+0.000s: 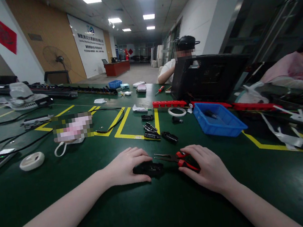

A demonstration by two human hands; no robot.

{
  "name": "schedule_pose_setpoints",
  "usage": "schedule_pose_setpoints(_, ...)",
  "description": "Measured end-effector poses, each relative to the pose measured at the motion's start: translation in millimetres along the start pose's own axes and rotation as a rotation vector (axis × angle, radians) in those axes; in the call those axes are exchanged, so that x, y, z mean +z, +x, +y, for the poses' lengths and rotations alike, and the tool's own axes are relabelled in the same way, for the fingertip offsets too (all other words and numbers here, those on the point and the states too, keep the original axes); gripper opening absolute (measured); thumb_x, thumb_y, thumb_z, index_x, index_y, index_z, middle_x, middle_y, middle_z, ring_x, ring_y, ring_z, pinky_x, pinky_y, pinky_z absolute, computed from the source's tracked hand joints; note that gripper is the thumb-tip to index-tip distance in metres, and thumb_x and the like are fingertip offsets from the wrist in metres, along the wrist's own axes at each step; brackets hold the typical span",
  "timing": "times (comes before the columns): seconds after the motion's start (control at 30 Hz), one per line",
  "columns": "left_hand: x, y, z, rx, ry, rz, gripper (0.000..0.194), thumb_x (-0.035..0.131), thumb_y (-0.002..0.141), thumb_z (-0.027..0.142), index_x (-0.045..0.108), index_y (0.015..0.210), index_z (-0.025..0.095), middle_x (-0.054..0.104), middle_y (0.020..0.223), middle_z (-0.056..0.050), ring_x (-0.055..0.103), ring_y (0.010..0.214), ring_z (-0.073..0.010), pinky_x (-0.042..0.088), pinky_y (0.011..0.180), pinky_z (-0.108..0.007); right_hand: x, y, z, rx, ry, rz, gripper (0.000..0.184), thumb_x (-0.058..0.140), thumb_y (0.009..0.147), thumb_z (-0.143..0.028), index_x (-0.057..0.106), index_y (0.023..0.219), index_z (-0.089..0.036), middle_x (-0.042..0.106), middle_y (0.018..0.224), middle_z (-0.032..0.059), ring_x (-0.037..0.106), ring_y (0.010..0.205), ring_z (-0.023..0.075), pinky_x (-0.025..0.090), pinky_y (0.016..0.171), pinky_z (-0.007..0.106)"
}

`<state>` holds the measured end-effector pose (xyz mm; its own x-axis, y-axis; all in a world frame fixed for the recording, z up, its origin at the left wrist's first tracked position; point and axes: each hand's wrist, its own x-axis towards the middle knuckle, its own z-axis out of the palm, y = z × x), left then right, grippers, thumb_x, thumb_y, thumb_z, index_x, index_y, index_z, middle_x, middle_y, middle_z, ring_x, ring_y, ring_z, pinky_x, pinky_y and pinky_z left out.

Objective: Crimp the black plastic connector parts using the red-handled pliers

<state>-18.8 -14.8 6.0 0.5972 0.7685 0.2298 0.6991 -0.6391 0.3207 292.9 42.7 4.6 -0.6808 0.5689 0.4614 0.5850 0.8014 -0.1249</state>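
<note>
My left hand rests on the green table with its fingers curled round a small black plastic part. My right hand lies beside it, closed over the red and black handles of a pair of needle-nose pliers. The thin jaws of the pliers point left toward the black part, just above it. Several more black parts lie in a loose group farther back on the table.
A blue plastic bin sits to the right rear, with a long red strip behind it. White tape rolls and cables lie left. Yellow floor-style lines mark the table. Two people sit at the far right, behind a black case.
</note>
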Motion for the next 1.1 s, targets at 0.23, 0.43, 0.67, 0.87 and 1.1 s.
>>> schedule_pose_setpoints(0.23, 1.2, 1, 5, 0.038, 0.071, -0.025, 0.053, 0.063, 0.094, 0.042, 0.048, 0.140, 0.020, 0.063, 0.123, -0.010, 0.060, 0.107, -0.0261, 0.048, 0.089, -0.039, 0, 0, -1, -0.016, 0.022, -0.004, 0.038, 0.063, 0.089, -0.042, 0.057, 0.118, -0.019, 0.068, 0.111, 0.0125, 0.065, 0.099, 0.0282, 0.055, 0.082, 0.043)
schedule_pose_setpoints(0.43, 2.6, 1, 4, 0.082, 0.077, -0.032, 0.036, 0.057, 0.099, 0.035, 0.055, 0.133, 0.024, 0.062, 0.122, -0.008, 0.060, 0.106, -0.0240, 0.050, 0.087, -0.038, -1, 1, -2, -0.012, 0.028, 0.011, 0.038, 0.063, 0.089, -0.043, 0.059, 0.117, -0.019, 0.068, 0.111, 0.0130, 0.066, 0.099, 0.0281, 0.055, 0.082, 0.043)
schedule_pose_setpoints(0.67, 3.3, 2, 6, 0.080, 0.030, 0.005, 0.029, 0.057, 0.097, 0.027, 0.061, 0.126, 0.023, 0.056, 0.135, -0.008, 0.059, 0.116, -0.0244, 0.048, 0.096, -0.040, -2, 1, -2, -0.016, 0.028, 0.021, 0.039, 0.063, 0.089, -0.044, 0.060, 0.116, -0.017, 0.069, 0.109, 0.0132, 0.066, 0.096, 0.0274, 0.055, 0.080, 0.042)
schedule_pose_setpoints(0.87, 1.7, 3, 13, 0.076, 0.010, -0.013, 0.024, 0.056, 0.095, 0.019, 0.062, 0.118, 0.022, 0.059, 0.131, -0.008, 0.059, 0.116, -0.0247, 0.046, 0.098, -0.041, -3, 2, -4, -0.013, 0.033, 0.033, 0.031, 0.059, 0.092, -0.043, 0.064, 0.111, -0.019, 0.070, 0.105, 0.0113, 0.067, 0.092, 0.0252, 0.054, 0.076, 0.039)
schedule_pose_setpoints(1.1, 7.4, 3, 25, 0.035, -0.035, -0.001, 0.018, 0.060, 0.093, 0.018, 0.058, 0.110, 0.021, 0.058, 0.130, -0.006, 0.057, 0.119, -0.0237, 0.044, 0.102, -0.041, -5, 3, -1, 0.020, 0.035, 0.046, 0.024, 0.048, 0.099, -0.036, 0.065, 0.099, -0.020, 0.070, 0.096, 0.0088, 0.065, 0.085, 0.0219, 0.051, 0.071, 0.036)
